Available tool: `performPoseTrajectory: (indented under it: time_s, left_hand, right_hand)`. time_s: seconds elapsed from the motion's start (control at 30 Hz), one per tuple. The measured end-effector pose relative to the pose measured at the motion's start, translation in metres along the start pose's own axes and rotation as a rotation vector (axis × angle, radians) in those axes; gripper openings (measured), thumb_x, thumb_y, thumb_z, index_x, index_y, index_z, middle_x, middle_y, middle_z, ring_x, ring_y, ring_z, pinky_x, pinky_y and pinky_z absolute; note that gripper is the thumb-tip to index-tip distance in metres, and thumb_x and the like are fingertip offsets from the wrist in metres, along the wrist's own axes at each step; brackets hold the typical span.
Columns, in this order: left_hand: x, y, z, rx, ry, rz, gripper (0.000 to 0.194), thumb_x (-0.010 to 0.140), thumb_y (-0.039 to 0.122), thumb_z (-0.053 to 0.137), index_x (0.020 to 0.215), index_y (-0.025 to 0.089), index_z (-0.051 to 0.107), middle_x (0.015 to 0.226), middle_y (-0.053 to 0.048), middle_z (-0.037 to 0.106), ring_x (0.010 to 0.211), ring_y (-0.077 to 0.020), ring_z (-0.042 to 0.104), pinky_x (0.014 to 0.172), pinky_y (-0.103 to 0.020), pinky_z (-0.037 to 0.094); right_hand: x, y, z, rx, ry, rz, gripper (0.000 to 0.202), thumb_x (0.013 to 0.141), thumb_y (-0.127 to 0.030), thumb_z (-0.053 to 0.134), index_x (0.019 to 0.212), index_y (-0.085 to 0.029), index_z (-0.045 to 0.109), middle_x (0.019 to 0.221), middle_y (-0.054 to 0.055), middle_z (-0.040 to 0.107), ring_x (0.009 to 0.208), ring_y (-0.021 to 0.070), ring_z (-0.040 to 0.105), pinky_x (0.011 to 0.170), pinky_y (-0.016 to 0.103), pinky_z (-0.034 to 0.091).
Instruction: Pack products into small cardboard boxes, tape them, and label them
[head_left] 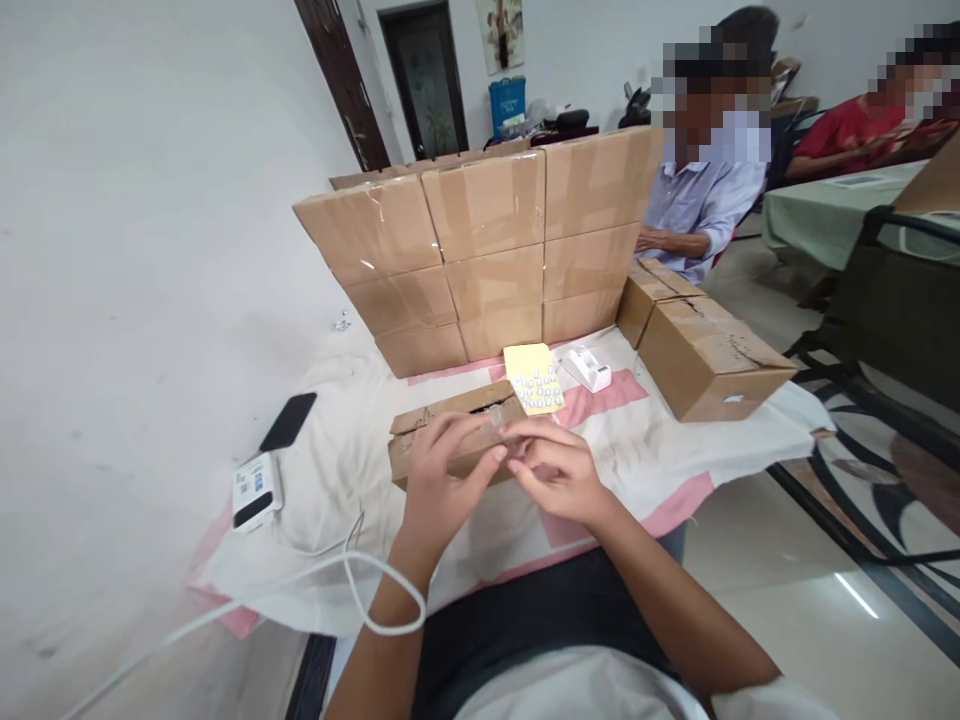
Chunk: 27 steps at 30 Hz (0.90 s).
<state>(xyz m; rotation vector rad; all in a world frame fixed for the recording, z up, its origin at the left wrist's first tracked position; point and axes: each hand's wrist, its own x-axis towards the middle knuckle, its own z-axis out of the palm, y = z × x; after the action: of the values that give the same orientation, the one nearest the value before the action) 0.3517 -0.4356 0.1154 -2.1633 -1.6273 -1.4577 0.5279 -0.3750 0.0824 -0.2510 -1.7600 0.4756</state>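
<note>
My left hand [442, 465] and my right hand [559, 468] come together over the front of a small cardboard box [409, 455]. The fingers of both are bent into a pinch, tip to tip. Whatever sits between the fingertips is too small and blurred to name. Just behind the hands lies a yellow sheet [534, 360] bearing several small whitish pieces in rows. To its right rests a white plastic device [587, 369]. Part of the small box is hidden behind my fingers.
Taped cardboard boxes [495, 240] form a wall across the table's back. More boxes [705, 335] line the right. On the left lie a black phone [288, 422], a white device [255, 490] and a white cable [352, 556]. A co-worker [697, 200] sits beyond.
</note>
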Motion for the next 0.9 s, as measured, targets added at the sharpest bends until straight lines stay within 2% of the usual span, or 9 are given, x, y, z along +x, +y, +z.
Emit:
performPoseTrajectory:
  time_s: [0.07, 0.23, 0.43, 0.53, 0.6, 0.67, 0.77, 0.83, 0.9]
  left_hand:
    - [-0.002, -0.002, 0.001, -0.006, 0.020, 0.051, 0.017, 0.096, 0.036, 0.069, 0.107, 0.024, 0.075, 0.099, -0.006, 0.071, 0.093, -0.0185, 0.069, 0.087, -0.036, 0.054]
    - [-0.020, -0.010, -0.003, 0.190, 0.199, 0.249, 0.015, 0.087, 0.018, 0.079, 0.100, 0.025, 0.076, 0.086, -0.001, 0.070, 0.081, -0.0157, 0.065, 0.079, -0.034, 0.048]
    - [-0.037, -0.007, -0.013, 0.340, 0.297, 0.393, 0.021, 0.078, 0.005, 0.083, 0.091, 0.019, 0.074, 0.076, -0.002, 0.069, 0.075, -0.0165, 0.062, 0.073, -0.034, 0.044]
    - [-0.044, -0.009, -0.013, 0.246, 0.278, 0.367, 0.026, 0.077, 0.003, 0.083, 0.095, 0.019, 0.073, 0.079, -0.002, 0.068, 0.078, -0.0167, 0.062, 0.074, -0.035, 0.048]
    - [-0.050, -0.011, -0.010, 0.148, 0.272, 0.329, 0.026, 0.078, 0.003, 0.081, 0.096, 0.019, 0.072, 0.081, -0.001, 0.067, 0.078, -0.0162, 0.061, 0.074, -0.035, 0.050]
    - [-0.053, -0.011, -0.009, 0.011, 0.358, 0.261, 0.021, 0.082, 0.004, 0.077, 0.094, 0.019, 0.070, 0.083, 0.000, 0.063, 0.077, -0.0151, 0.060, 0.072, -0.034, 0.051]
    - [-0.049, -0.011, -0.014, -0.141, 0.518, 0.086, 0.012, 0.089, 0.009, 0.071, 0.091, 0.020, 0.067, 0.087, 0.000, 0.057, 0.078, -0.0149, 0.059, 0.072, -0.034, 0.052]
    - [-0.039, -0.014, -0.023, -0.158, 0.430, -0.018, 0.010, 0.091, 0.013, 0.069, 0.091, 0.022, 0.067, 0.088, 0.000, 0.058, 0.082, -0.0156, 0.060, 0.075, -0.033, 0.051]
    - [-0.026, -0.022, -0.032, -0.148, 0.217, -0.096, 0.008, 0.095, 0.017, 0.066, 0.089, 0.023, 0.066, 0.090, -0.001, 0.061, 0.087, -0.0161, 0.061, 0.079, -0.032, 0.051]
  right_hand:
    - [0.000, -0.005, 0.006, -0.039, -0.050, -0.063, 0.023, 0.089, -0.007, 0.065, 0.074, -0.022, 0.058, 0.110, 0.009, 0.075, 0.083, 0.0169, 0.072, 0.071, 0.031, 0.060]
    - [-0.008, -0.006, 0.017, -0.123, -0.164, -0.125, 0.022, 0.092, -0.007, 0.062, 0.077, -0.022, 0.057, 0.108, 0.009, 0.076, 0.082, 0.0174, 0.069, 0.072, 0.034, 0.060]
    - [-0.014, -0.009, 0.029, -0.038, -0.156, -0.061, 0.023, 0.093, -0.005, 0.062, 0.077, -0.021, 0.056, 0.113, 0.010, 0.076, 0.091, 0.0181, 0.071, 0.078, 0.034, 0.061]
    - [-0.017, -0.011, 0.034, -0.017, -0.082, 0.179, 0.017, 0.094, -0.014, 0.067, 0.080, -0.021, 0.059, 0.112, 0.010, 0.077, 0.086, 0.0171, 0.073, 0.069, 0.029, 0.059]
    - [-0.020, -0.011, 0.036, -0.043, -0.033, 0.347, 0.019, 0.092, -0.024, 0.073, 0.080, -0.021, 0.059, 0.093, 0.006, 0.076, 0.075, 0.0156, 0.070, 0.058, 0.026, 0.053]
    - [-0.023, -0.008, 0.034, -0.149, 0.022, 0.448, 0.030, 0.088, -0.035, 0.079, 0.075, -0.022, 0.055, 0.073, 0.000, 0.066, 0.065, 0.0150, 0.063, 0.055, 0.027, 0.048]
    - [-0.019, 0.003, 0.020, -0.402, 0.083, 0.498, 0.041, 0.083, -0.047, 0.082, 0.073, -0.023, 0.050, 0.068, -0.001, 0.057, 0.063, 0.0163, 0.056, 0.059, 0.031, 0.046]
    - [-0.011, 0.015, 0.008, -0.505, 0.030, 0.444, 0.034, 0.089, -0.048, 0.075, 0.079, -0.023, 0.053, 0.077, 0.003, 0.063, 0.075, 0.0215, 0.059, 0.069, 0.036, 0.050]
    - [0.001, 0.027, -0.002, -0.539, -0.109, 0.341, 0.022, 0.095, -0.043, 0.067, 0.096, -0.022, 0.062, 0.100, 0.009, 0.071, 0.102, 0.0294, 0.062, 0.088, 0.045, 0.052]
